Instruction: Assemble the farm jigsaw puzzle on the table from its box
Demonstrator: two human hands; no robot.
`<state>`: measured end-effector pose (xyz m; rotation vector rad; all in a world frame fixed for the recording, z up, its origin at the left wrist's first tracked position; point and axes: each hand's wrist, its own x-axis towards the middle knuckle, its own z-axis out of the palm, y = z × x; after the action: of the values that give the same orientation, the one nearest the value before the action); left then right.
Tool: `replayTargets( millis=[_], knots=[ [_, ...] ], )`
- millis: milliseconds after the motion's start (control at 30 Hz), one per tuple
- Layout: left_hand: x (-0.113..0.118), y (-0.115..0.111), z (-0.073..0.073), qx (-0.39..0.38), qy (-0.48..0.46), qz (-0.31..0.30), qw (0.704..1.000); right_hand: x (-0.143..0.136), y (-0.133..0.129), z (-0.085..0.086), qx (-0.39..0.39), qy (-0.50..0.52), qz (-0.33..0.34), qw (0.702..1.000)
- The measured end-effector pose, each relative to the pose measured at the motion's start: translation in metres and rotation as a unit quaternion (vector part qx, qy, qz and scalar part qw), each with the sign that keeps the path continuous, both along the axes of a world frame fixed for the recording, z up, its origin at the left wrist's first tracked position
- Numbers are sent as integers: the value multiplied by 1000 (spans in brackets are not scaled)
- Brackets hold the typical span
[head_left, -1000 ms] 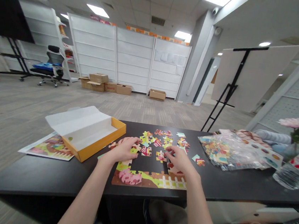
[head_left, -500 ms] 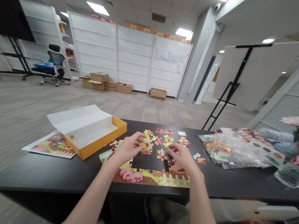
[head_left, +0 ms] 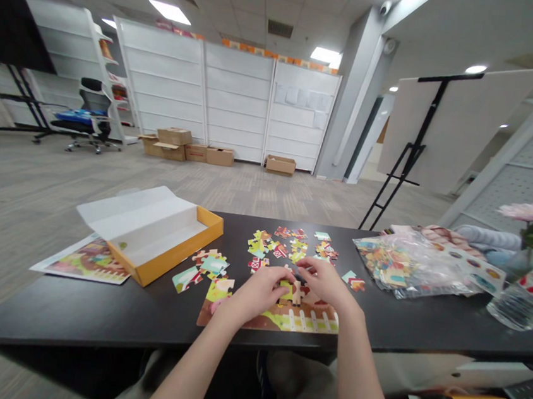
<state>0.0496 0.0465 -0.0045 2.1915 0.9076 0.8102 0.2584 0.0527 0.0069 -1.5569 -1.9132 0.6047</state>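
My left hand (head_left: pixel 261 292) is closed on a yellow-green and brown puzzle piece (head_left: pixel 288 291) at the partly joined puzzle. Facing it from the right, my right hand (head_left: pixel 325 283) hovers over the puzzle's brown part with curved fingers apart; no piece shows in its grasp. The joined bottom strip (head_left: pixel 313 322) carries a white fence on green and brown. Part of the strip is hidden under my left wrist. Loose puzzle pieces (head_left: pixel 258 244) lie beyond both hands. More puzzle pieces (head_left: pixel 188 278) lie left of my left hand.
An open yellow box (head_left: pixel 172 254) stands at the left of the black table (head_left: pixel 93 308), over a printed picture sheet (head_left: pixel 83 263). At the right are a clear plastic bag (head_left: pixel 402 264) with pieces and a glass vase (head_left: pixel 520 302) with a pink flower.
My left hand has moved right and toward me, bringing a yellow-green piece to the joined part. The red-and-white piece it covered now shows. My right hand has stayed nearly in place.
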Motion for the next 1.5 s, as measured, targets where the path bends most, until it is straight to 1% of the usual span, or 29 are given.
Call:
replayTargets(
  millis=[200, 333, 500, 600, 733, 800, 867, 933, 1000, 1100, 1233, 1500],
  knots=[
    [-4, -1, -2, 60, 63, -21, 996, -4, 5, -6, 7, -39, 20, 999],
    [-7, -5, 0, 89, 97, -29, 991, -8, 4, -4, 11, -35, 26, 999],
    [-8, -10, 6, 114, 132, -27, 984, -10, 1, -2, 3, -18, 39, 999],
    [-9, -12, 9, 125, 151, -29, 980, -6, 2, -3, 7, -8, 27, 1000],
    [-12, -14, 11, 132, 161, -24, 978, -2, 5, -5, 28, -20, -1, 999],
    [-14, -15, 12, 136, 156, -6, 978, -3, 7, -6, 39, -38, -3, 999],
    [-17, -13, 13, 140, 167, 39, 975, -8, 8, -5, 49, -66, -9, 997],
    [-21, -11, 13, 142, 197, 94, 966, -15, 9, -5, 50, -101, -17, 993],
    [-24, -8, 12, 144, 224, 123, 956, -22, 10, -4, 43, -132, -22, 990],
    [-27, -6, 8, 149, 240, 121, 952, -28, 11, -5, 36, -158, -24, 987],
    [-25, -8, 5, 160, 255, 114, 947, -29, 12, -6, 35, -163, -20, 986],
    [-23, -15, 6, 179, 269, 122, 939, -27, 17, -6, 22, -147, -16, 989]
  ],
)
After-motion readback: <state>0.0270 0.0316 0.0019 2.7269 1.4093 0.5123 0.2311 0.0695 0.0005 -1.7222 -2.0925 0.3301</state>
